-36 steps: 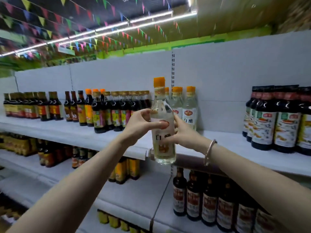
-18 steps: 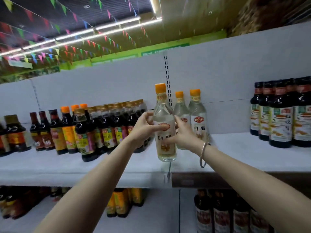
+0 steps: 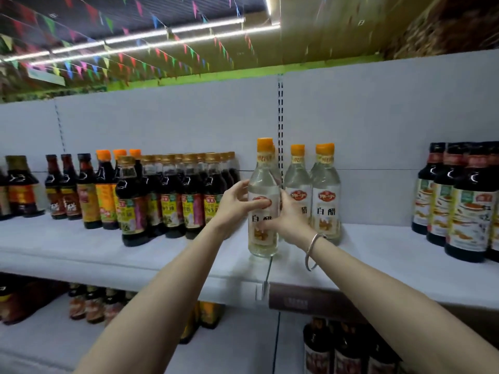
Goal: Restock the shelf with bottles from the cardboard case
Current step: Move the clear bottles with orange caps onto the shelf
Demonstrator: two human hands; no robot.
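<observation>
A clear vinegar bottle [image 3: 263,184] with an orange cap and a white label stands upright on the white top shelf [image 3: 162,255], near its front edge. My left hand [image 3: 236,205] grips it from the left, thumb across the label. My right hand [image 3: 286,220] holds it from the right, fingers curled round its lower body. Several matching clear bottles [image 3: 325,190] stand just behind and to the right of it. The cardboard case is out of view.
Dark sauce bottles [image 3: 172,195] crowd the shelf to the left, and more dark bottles [image 3: 464,201] stand at the far right. Bare shelf lies between the clear bottles and the right group. Lower shelves [image 3: 237,344] hold more bottles.
Both hands carried the clear bottle forward and down onto the top shelf, in front of the matching bottles. The camera has moved closer to the shelf.
</observation>
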